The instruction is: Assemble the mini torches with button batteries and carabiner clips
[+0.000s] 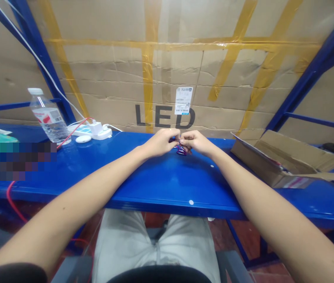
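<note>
My left hand (161,142) and my right hand (195,141) meet above the blue table (161,181), near its far edge. Between them is a small, shiny purple looped piece (181,151) that looks like coiled wire. The fingers of both hands are closed on it in a pinch. Its loops hang just below the fingertips, while its upper part is mostly hidden by the fingers. I cannot make out its exact kind.
To the left stand a water bottle (46,116) and a white power strip (99,131) with a red cable. An open cardboard box (285,157) sits at the right. Behind the table rises a large taped carton (111,78), between blue frame bars.
</note>
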The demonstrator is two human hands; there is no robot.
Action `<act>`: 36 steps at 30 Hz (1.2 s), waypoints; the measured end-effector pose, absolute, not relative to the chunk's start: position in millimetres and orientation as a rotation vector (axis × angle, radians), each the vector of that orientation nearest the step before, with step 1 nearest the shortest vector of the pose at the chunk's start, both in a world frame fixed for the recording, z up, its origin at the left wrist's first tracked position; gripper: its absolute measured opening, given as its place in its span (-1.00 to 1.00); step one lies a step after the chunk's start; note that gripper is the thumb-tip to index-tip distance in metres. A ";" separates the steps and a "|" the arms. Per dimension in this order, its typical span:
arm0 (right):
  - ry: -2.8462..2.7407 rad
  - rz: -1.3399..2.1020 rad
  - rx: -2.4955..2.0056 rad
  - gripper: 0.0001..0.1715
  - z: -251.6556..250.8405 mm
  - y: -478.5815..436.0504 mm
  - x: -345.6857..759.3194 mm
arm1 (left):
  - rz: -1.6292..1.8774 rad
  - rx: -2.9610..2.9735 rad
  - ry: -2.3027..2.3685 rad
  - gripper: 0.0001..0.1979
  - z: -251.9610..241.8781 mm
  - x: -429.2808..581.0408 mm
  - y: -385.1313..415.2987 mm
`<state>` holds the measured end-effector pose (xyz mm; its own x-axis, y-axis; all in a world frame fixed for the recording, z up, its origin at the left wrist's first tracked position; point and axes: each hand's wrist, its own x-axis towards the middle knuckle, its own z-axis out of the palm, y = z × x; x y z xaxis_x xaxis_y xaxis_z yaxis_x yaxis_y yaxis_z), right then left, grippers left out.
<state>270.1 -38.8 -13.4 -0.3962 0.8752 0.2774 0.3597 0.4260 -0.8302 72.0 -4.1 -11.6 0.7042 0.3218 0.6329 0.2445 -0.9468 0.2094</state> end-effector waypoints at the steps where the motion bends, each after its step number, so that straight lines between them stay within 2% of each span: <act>1: -1.943 0.889 -1.035 -0.62 -13.0 -38.8 270.2 | 1.063 2.787 0.484 -0.92 -11.0 72.1 -5.2; 9: -1.968 0.801 -1.080 -0.68 -10.4 -39.3 270.2 | 0.932 2.760 0.634 -0.94 -8.6 72.6 -12.1; 18: -1.824 1.035 -1.008 -0.68 -6.0 -41.3 273.5 | 1.076 2.706 0.559 -0.91 -6.2 75.2 -17.8; 26: -1.636 1.303 -0.950 -0.76 -7.6 -40.9 274.5 | 1.093 2.781 0.476 -0.88 -8.8 75.3 -15.2; 30: -1.585 1.389 -0.969 -0.86 -7.1 -39.6 276.4 | 1.080 2.831 0.457 -0.87 -8.8 74.8 -14.1; 33: -1.587 1.404 -0.981 -0.84 -7.8 -39.4 275.6 | 1.059 2.859 0.449 -0.88 -7.7 73.8 -11.9; 36: -1.690 1.266 -1.035 -0.73 -10.9 -38.6 273.3 | 1.008 2.866 0.520 -0.91 -5.2 70.3 -6.8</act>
